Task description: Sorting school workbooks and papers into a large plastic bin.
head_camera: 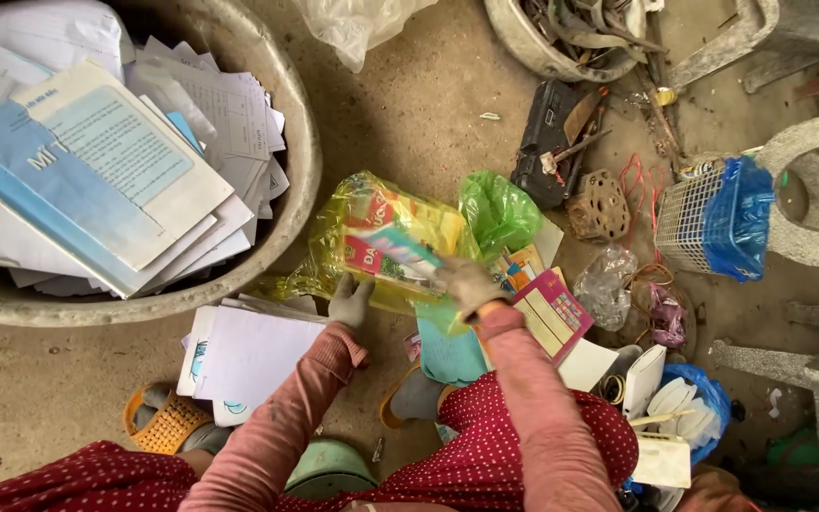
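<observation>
You are holding a yellow plastic bag point(386, 242) of colourful printed booklets up off the floor point(428, 104) with both gloved hands. Your left hand point(351, 301) is closing on the bag's lower edge from underneath, fingers pinching the plastic. Your right hand point(466, 284) is gripping the bag's right side, where the top booklet point(392, 254) is showing red, pink and blue through the film.

Just beyond your right hand a crumpled green plastic bag point(498, 210) is lying on the floor, and right under that hand a pink card with a printed grid point(552, 313) is resting against your sleeve. Below your left hand a loose stack of white sheets point(244, 356) is lying on the floor, beside an orange sandal point(165, 424) on your foot.

Far to the left of your left hand a big round basin point(300, 142) is sitting packed with papers and a blue-and-white booklet point(97, 171). Well to the right of your right hand a white wire basket with a blue bag point(718, 218) is lying on its side, near a black box point(547, 142) and rusty scraps.
</observation>
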